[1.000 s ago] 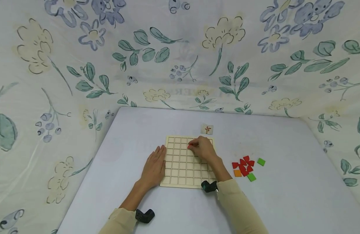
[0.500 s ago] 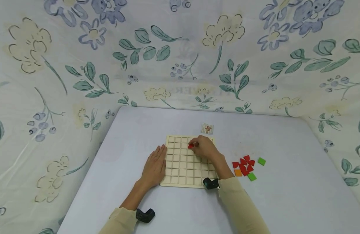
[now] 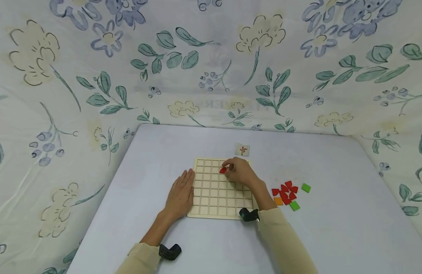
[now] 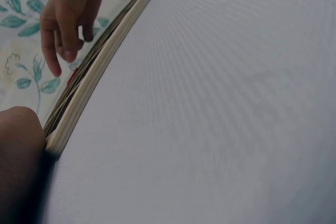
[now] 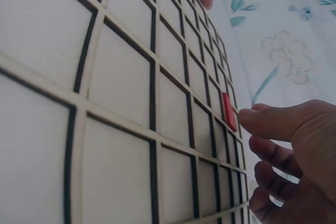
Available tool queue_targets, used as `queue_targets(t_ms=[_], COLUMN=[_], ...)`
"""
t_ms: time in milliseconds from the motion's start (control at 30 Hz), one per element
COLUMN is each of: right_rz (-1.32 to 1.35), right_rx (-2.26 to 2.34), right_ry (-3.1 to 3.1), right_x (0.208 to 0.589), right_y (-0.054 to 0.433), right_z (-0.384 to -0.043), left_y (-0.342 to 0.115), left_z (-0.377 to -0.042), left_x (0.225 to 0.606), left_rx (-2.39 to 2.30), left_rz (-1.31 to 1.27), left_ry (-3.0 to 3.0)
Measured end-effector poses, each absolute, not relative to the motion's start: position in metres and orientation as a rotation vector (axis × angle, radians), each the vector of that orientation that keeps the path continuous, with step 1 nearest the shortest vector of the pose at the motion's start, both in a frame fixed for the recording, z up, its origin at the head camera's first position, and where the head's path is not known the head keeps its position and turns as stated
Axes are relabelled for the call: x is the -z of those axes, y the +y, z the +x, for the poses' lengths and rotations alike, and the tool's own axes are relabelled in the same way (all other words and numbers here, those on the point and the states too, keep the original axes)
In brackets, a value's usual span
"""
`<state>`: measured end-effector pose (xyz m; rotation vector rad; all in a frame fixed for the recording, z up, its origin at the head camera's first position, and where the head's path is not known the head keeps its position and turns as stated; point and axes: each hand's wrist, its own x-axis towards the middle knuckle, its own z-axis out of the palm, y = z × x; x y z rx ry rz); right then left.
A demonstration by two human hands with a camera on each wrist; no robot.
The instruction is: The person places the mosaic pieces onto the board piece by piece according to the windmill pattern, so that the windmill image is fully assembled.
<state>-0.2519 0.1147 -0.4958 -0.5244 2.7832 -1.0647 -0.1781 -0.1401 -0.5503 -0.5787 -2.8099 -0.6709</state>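
Observation:
A wooden grid board [image 3: 205,207] lies on the table. My left hand [image 3: 179,194] rests along its left edge with the fingers straight. One red quarter-round tile [image 3: 222,170] sits in a cell near the board's far side; the right wrist view shows that red tile [image 5: 229,112] in the grid, a little raised. My right hand [image 3: 240,172] hovers just right of the tile, fingers loosely bent and holding nothing. Seen from the left wrist, the right hand's fingers [image 4: 67,30] hang apart above the board. In the right wrist view the thumb [image 5: 268,121] is close beside the tile.
Right of the board lies a loose cluster of red tiles [image 3: 285,198], with an orange square tile [image 3: 278,201] and two green square tiles [image 3: 294,206] around it. Behind the board is a small picture card [image 3: 242,149]. A floral cloth [image 3: 211,57] hangs behind the table [image 3: 156,148].
My right hand has let go of the red tile, and its fingers have spread and drawn slightly right. More of the tile shows now. My left hand has stayed in place.

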Motion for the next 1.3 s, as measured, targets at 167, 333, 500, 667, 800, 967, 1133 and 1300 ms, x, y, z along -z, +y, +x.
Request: queue_targets(t_ms=[167, 333, 500, 667, 800, 967, 1133, 1300], right_rz=[-0.557, -0.465, -0.309, -0.145, -0.052, 0.012, -0.009, -0.034], right_rx=[1.048, 1.013, 1.015, 0.981, 0.965, 0.914, 0.85, 0.833], right_ry=[2.845, 2.885, 2.88, 2.934, 2.956, 2.932, 2.918, 2.902], right_x=[0.488, 0.486, 0.481, 0.478, 0.479, 0.478, 0.479, 0.484], right_y=[0.132, 0.158, 0.188, 0.221, 0.242, 0.257, 0.266, 0.268], right_z=[-0.245, -0.236, -0.223, -0.21, -0.201, -0.189, -0.18, -0.173], left_y=[-0.14, -0.14, -0.14, -0.142, -0.143, -0.142, -0.143, -0.143], left_z=[-0.179, -0.182, -0.185, -0.187, -0.189, -0.19, -0.19, -0.189], left_x=[0.549, 0.549, 0.549, 0.549, 0.549, 0.549, 0.547, 0.546], left_rx=[0.689, 0.694, 0.699, 0.691, 0.695, 0.693, 0.691, 0.699], left_rz=[-0.59, -0.602, -0.608, -0.602, -0.598, -0.595, -0.594, -0.597], left_ry=[-2.792, -2.802, -2.806, -2.802, -2.811, -2.83, -2.847, -2.847])
